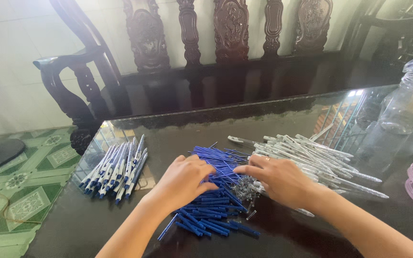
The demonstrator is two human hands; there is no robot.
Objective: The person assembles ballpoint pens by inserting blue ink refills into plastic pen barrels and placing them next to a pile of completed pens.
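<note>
While our left hand [183,179] lies curled on the blue refills [211,191] and our right hand [276,179] pinches among the springs [245,188], clear barrels [321,165] lie just right, finished pens [115,172] well left; bare table [283,234] nearest us.

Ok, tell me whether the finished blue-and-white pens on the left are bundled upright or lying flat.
Lying flat. The assembled pens rest side by side on the glass tabletop, loosely fanned, with no band or holder visible.

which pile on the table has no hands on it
The pile of assembled blue-and-white pens at the left; both hands rest on the blue refills and the clear barrels.
</note>
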